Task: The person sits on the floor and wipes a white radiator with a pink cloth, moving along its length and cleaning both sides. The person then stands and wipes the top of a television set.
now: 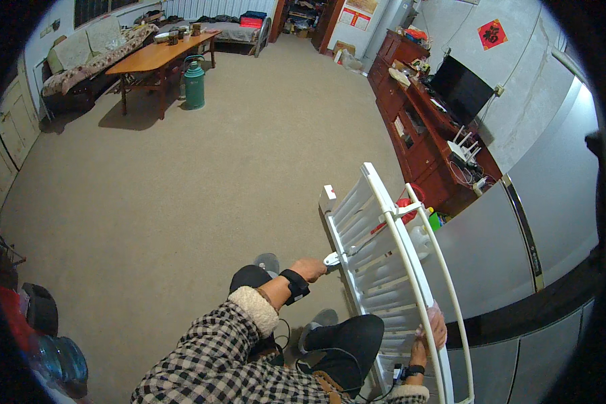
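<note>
Before me a white slatted metal frame, apparently a radiator [384,272], stands on the floor with pale tubular rails along its upper side. My left hand [309,269] is closed around the dark handle of a hand tool [332,259], whose pale head meets the frame's lower edge. The exact kind of tool is unclear. My right hand [436,325] grips the upper rail at the near end, its fingers partly hidden by the tubes. A red-handled tool [377,228] shows near the slats. At the frame's far end is a small white box [327,197].
Close on the right is a grey, glossy-fronted refrigerator [485,242]. A red bottle-like item and a translucent jug [420,242] stand behind the frame. Large water bottles [63,358] sit at lower left. Farther off are a green thermos [194,86], a wooden table [156,55] and a TV cabinet [419,146].
</note>
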A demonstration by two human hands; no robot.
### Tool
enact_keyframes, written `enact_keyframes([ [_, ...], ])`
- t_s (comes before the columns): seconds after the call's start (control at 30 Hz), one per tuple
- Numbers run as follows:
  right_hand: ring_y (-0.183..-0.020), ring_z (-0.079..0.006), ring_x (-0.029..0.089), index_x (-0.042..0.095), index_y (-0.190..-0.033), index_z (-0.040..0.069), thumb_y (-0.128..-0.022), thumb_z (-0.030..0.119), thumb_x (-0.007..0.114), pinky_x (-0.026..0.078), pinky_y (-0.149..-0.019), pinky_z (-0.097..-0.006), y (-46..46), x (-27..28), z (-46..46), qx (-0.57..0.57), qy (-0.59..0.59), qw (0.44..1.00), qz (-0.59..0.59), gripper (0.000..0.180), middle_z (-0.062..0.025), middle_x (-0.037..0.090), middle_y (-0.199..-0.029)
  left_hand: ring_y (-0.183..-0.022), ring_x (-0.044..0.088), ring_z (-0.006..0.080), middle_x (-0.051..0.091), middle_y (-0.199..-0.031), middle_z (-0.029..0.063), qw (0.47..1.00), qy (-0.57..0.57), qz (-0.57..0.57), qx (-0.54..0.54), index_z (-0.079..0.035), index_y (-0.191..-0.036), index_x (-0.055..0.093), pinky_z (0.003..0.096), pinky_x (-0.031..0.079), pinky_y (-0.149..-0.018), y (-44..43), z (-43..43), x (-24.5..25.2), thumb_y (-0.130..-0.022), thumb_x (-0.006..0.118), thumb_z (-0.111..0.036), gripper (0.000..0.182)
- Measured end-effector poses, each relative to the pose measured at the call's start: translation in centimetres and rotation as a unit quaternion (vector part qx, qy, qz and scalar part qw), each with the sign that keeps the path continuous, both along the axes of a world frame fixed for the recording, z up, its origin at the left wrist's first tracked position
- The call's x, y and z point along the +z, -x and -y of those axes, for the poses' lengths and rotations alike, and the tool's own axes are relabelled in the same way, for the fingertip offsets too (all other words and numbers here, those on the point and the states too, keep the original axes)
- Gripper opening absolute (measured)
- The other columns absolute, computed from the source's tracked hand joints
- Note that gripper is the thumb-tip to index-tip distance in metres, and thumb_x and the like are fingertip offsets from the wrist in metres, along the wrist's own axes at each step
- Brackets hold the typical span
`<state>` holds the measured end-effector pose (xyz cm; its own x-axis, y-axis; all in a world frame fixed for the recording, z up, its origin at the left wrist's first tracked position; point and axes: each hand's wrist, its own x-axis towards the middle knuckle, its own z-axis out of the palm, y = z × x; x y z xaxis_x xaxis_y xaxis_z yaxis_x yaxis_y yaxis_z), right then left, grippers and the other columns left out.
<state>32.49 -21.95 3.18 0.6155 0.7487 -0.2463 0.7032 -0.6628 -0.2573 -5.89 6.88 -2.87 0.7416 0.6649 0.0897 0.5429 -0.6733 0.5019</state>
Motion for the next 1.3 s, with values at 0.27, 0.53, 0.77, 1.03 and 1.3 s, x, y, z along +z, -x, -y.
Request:
enact_keyframes([
  [0.27,-0.112,-0.0327,0.059,0.055,-0.133,0.009,-0.096,0.017,0.055,0.047,-0.094,-0.0420,0.1,-0.7,-1.9,0.028,-0.017,0.999,0.030,0.037,-0.0114,0.062,-0.122,-0.079,0.064,0.0428,0.063,-0.087,0.0195,0.997,0.020,-0.081,-0.002,-0.004,-0.089,0.060,0.0519,0.049,-0.061,-0.9,-0.3,0.0,-0.078,0.058,-0.005,0.011],
  [0.53,-0.109,-0.0329,0.060,0.055,-0.133,0.011,-0.095,0.018,0.056,0.048,-0.091,-0.0437,0.0,-1.7,-5.6,0.091,-0.041,0.992,0.078,0.039,-0.0108,0.062,-0.120,-0.082,0.067,0.0411,0.066,-0.088,0.0184,0.995,0.039,-0.088,0.016,-0.005,-0.090,0.064,0.0509,0.052,-0.064,-0.6,0.1,1.1,-0.079,0.061,-0.005,0.012],
  [0.77,-0.106,-0.0331,0.062,0.055,-0.133,0.012,-0.094,0.019,0.058,0.050,-0.089,-0.0452,0.6,-1.0,-12.0,0.146,-0.182,0.929,0.287,0.041,-0.0103,0.063,-0.118,-0.081,0.070,0.0386,0.070,-0.088,0.0176,0.997,-0.034,-0.070,-0.001,-0.008,-0.088,0.069,0.0503,0.056,-0.067,-0.8,-0.3,0.1,-0.081,0.064,-0.010,0.009],
  [1.03,-0.103,-0.0333,0.064,0.055,-0.134,0.013,-0.092,0.020,0.060,0.051,-0.086,-0.0470,1.9,-0.3,-18.3,0.163,-0.254,0.876,0.376,0.043,-0.0097,0.064,-0.115,-0.089,0.066,0.0427,0.067,-0.091,0.0197,0.997,0.035,-0.072,0.009,-0.004,-0.091,0.065,0.0515,0.053,-0.068,-1.1,-0.5,-0.1,-0.080,0.060,-0.003,0.012],
  [1.3,-0.099,-0.0335,0.066,0.054,-0.134,0.015,-0.090,0.021,0.062,0.052,-0.083,-0.0487,2.2,-0.5,-21.0,0.166,-0.262,0.864,0.397,0.045,-0.0092,0.065,-0.113,-0.084,0.070,0.0379,0.071,-0.091,0.0180,0.995,-0.039,-0.096,0.005,-0.009,-0.095,0.071,0.0500,0.056,-0.069,-1.5,-0.8,-1.4,-0.084,0.062,-0.011,0.014],
])
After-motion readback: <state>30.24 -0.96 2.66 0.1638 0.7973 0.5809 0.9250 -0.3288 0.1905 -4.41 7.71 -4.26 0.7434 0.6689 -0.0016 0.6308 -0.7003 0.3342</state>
